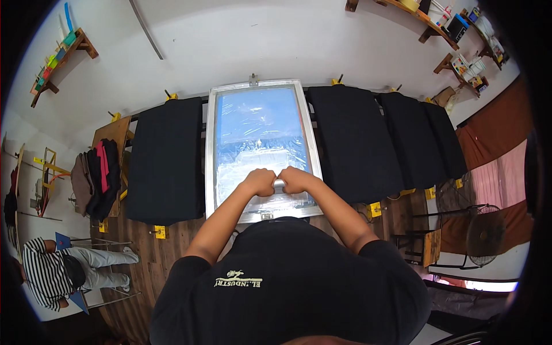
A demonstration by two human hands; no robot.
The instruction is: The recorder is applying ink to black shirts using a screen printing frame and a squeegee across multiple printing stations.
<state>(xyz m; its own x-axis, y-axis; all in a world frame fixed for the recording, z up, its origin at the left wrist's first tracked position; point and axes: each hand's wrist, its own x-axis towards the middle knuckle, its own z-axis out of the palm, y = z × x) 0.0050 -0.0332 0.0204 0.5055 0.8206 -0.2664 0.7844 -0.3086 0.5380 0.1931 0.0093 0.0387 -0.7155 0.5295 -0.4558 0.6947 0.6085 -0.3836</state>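
Observation:
A screen-printing frame (210, 138) with pale metal edges lies straight ahead of me, its blue mesh (247, 115) covered in shiny, wrinkled clear film. Whitish smears spread over the mesh's nearer half. Both my left hand (260, 181) and my right hand (295, 180) are closed side by side over this near half. Between my fists shows a short stretch of the silvery handle of a squeegee (279, 183), gripped by both. My hands and forearms hide the rest of it.
Black cloth-covered boards stand in a row, one on the left (165, 161) and several on the right (356, 144), with yellow brackets (375, 209). A person in a striped top (46, 270) is at lower left, near hanging garments (98, 178). A fan (486, 236) stands at right.

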